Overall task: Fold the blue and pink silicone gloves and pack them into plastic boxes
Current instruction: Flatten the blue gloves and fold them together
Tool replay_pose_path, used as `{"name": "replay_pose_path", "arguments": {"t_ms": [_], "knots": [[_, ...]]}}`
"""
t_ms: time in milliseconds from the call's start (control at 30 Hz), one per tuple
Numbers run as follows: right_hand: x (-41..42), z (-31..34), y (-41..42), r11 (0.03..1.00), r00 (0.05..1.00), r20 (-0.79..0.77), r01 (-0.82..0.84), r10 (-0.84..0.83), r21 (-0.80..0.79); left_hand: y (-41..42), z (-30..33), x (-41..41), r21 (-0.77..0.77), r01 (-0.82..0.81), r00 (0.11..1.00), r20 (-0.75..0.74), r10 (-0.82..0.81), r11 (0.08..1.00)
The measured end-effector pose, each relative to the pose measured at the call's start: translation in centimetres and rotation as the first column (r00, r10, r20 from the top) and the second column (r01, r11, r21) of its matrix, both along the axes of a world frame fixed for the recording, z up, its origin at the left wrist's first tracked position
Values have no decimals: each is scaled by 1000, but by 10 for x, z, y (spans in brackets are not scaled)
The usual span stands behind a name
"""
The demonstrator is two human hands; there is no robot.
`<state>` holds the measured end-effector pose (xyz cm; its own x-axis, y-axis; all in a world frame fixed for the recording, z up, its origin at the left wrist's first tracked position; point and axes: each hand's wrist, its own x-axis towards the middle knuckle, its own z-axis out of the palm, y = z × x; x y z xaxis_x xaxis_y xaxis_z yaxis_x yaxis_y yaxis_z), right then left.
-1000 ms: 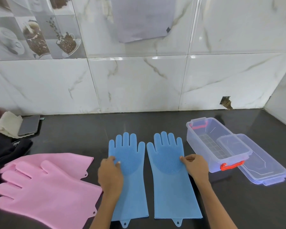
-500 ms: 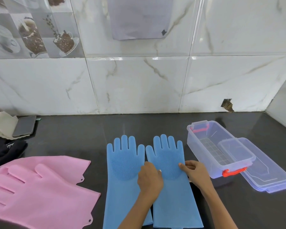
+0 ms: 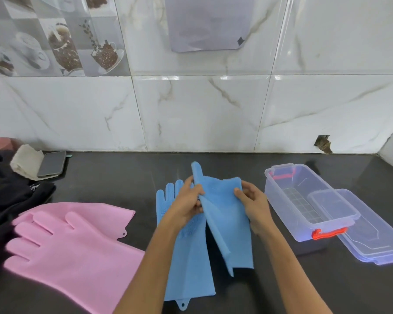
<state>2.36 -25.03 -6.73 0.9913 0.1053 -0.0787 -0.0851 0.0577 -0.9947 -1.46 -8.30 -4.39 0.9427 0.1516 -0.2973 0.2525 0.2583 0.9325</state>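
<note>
— Above the black countertop (image 3: 123,168), what were the hands doing?

— Both forearms reached in from the near edge. The left hand (image 3: 186,206) pinched one edge of the raised blue glove (image 3: 222,207), fingers curled round it, while the right hand (image 3: 251,205) gripped the opposite edge, thumb on top.

— And that glove?

— Lifted and partly folded lengthwise, one finger pointing up, its cuff hanging toward the counter.

— The other blue glove (image 3: 188,264)?

— Flat beneath the left wrist. The pink gloves (image 3: 73,250) lay overlapped at left.

— The box?

— The clear plastic box (image 3: 304,200) stood open at right, its lid (image 3: 372,236) leaning against it.
</note>
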Motion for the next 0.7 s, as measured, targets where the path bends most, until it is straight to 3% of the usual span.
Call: {"name": "replay_pose_path", "arguments": {"t_ms": [133,333,533,700], "knots": [[-4,5,42,995,995,33,-92,93,-24,50,-4,-8,96,-110,993,-31,113,989],[-27,-36,61,909,963,-189,-246,191,-336,73,-49,-46,311,-169,953,-189,236,935],[-39,-41,59,842,937,-272,-321,217,-434,60,-48,-65,512,-119,956,-172,238,851],[-49,-38,66,878,946,-285,-267,158,-398,57,-39,-73,408,-9,961,-248,121,913]]}}
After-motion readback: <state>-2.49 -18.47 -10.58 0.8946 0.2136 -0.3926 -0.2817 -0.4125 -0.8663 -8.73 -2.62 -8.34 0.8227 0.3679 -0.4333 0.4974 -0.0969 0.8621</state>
